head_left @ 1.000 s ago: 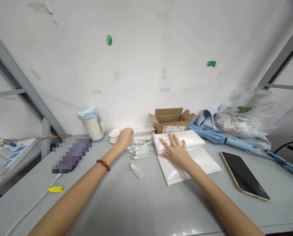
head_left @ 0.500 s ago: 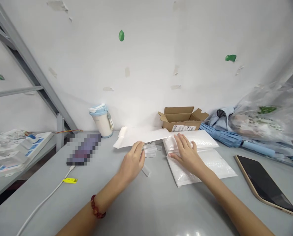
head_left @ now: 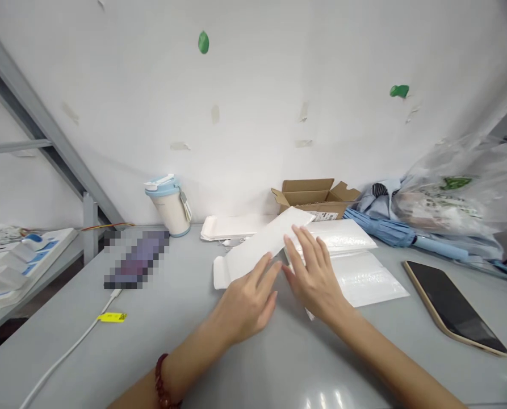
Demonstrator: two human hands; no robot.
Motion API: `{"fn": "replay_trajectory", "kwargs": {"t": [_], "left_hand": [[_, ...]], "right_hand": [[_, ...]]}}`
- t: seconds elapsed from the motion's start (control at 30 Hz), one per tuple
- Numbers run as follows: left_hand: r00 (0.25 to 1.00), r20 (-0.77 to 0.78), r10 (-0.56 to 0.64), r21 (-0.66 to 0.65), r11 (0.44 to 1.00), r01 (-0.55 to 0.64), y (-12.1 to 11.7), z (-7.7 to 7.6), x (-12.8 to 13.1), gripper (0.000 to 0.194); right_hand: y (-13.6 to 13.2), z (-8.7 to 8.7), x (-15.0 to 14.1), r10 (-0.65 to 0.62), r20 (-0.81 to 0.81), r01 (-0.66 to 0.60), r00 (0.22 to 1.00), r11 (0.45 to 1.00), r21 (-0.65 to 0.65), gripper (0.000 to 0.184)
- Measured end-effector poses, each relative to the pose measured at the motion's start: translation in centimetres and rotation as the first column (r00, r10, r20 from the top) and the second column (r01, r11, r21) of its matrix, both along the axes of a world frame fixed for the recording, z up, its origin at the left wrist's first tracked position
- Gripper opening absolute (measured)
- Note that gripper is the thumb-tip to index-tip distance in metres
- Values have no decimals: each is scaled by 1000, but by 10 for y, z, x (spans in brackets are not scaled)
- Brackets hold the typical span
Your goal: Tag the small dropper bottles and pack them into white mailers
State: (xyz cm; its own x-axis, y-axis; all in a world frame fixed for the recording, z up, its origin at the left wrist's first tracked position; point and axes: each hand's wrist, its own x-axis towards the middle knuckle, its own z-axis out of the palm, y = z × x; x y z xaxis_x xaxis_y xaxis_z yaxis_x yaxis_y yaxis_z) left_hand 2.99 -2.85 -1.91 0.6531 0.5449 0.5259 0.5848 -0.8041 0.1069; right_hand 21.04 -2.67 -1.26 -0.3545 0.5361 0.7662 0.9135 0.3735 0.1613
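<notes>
My left hand holds a flat white folded carton by its lower long edge, and the carton slants up off the grey table. My right hand is open, fingers stretched, touching the carton's right end. Under and behind that hand lie stacked white padded bags. More flat cartons are piled at the wall. The carton hides most of the small white bottles.
An open cardboard box stands at the back, a blue-lidded cup to its left. A tablet, a blue umbrella and a plastic bag fill the right. A white cable with a yellow tag runs left.
My left hand has pulled one flat carton from the pile at the wall towards me and lifted it. My right hand left the padded bags and came to the carton's right end.
</notes>
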Motion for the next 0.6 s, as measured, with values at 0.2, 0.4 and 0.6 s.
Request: {"fn": "replay_trajectory", "kwargs": {"t": [0.2, 0.4, 0.6], "left_hand": [[975, -79, -206, 28, 978, 209, -8, 3, 2, 51], [958, 287, -20, 1, 1000, 21, 1, 7, -7, 40], [539, 592, 599, -642, 755, -135, 39, 34, -38, 51]], "right_hand": [[0, -6, 3, -29, 129, 37, 991, 997, -62, 38], [4, -5, 14, -40, 227, 47, 973, 999, -26, 37], [2, -2, 15, -49, 216, 51, 975, 999, -5, 42]]}}
